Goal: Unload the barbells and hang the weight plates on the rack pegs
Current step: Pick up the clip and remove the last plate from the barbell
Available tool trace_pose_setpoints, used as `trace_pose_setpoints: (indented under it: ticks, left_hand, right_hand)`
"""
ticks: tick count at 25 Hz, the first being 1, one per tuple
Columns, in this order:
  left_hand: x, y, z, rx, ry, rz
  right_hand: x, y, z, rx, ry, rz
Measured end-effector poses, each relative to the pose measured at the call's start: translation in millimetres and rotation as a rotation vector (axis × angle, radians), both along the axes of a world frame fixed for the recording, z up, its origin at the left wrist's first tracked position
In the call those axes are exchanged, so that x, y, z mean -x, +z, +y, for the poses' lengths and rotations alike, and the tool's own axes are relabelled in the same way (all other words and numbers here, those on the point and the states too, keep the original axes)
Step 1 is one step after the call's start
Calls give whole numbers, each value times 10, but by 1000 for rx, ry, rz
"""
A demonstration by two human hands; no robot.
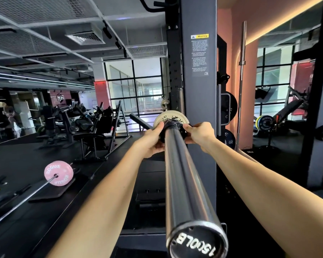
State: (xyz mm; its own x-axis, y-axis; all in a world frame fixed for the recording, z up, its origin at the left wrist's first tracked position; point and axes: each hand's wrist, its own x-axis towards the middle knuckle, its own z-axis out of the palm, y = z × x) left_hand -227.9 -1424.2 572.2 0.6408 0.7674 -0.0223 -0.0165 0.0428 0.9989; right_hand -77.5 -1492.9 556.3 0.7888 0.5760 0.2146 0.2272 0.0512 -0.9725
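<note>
Left hand (153, 138) and right hand (199, 134) clasp the black collar (172, 125) against the small pale weight plate (171, 118) far along the barbell sleeve (183, 174); an abrupt release could drop the plate.

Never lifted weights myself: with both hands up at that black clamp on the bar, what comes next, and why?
Probably slide the black collar toward the bar's near end. Both the left hand and right hand grip it, and it blocks the pale plate behind.
</note>
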Motion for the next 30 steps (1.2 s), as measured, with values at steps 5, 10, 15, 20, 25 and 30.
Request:
trace_pose_setpoints:
  ticks: [5,10,15,20,25,30]
  left_hand:
    - [-90,-25,176,4,-37,-34]
    - [-78,-10,165,-18,-62,-23]
    - [-98,13,169,-19,-39,-15]
    - [-109,18,130,25,-15,-14]
    - [-104,32,139,46,-25,-3]
    - [-142,116,166,9,-72,114]
  right_hand:
    - [-82,4,75,17,-33,-64]
    - [-50,64,42,101,-122,-320]
    - [37,262,21,198,-104,-664]
    - [74,375,61,326,83,-818]
    - [108,490,78,389,283,-784]
    - [21,414,25,307,299,-742]
